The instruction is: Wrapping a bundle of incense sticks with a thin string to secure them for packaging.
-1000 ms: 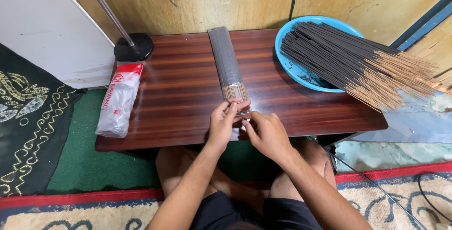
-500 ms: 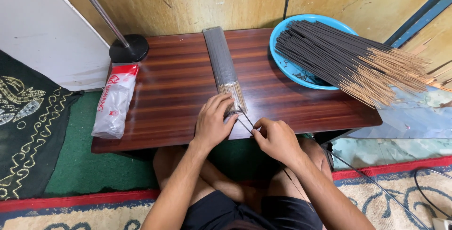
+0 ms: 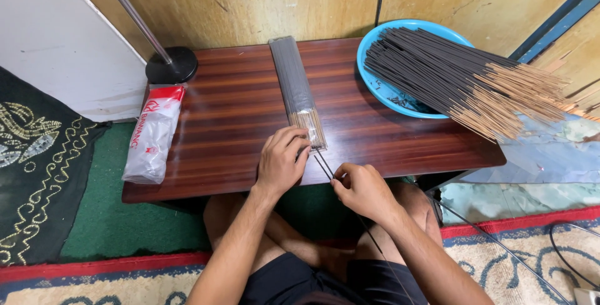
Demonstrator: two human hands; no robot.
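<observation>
At the near end of the packed incense bundle (image 3: 298,92): a few sticks drawn farther out toward us.

Since a second ago our right hand (image 3: 361,187) has backed off from the bundle's bare-stick end toward the table's (image 3: 237,124) near edge, fingers pinched shut on a few thin dark sticks (image 3: 325,167) that now bridge the gap between bundle and hand and run on past the wrist. Our left hand (image 3: 279,161) has flattened, fingers curled down on the bundle's near end, pinning it to the table. The bundle itself has not shifted; it lies lengthwise from the wall toward us. We judge the sticks are being pulled out of the pack. Right of the bundle, a blue basin (image 3: 390,89) holds loose sticks (image 3: 462,80); left of it, a white and red bag (image 3: 150,136) and a black stand base (image 3: 171,64).
</observation>
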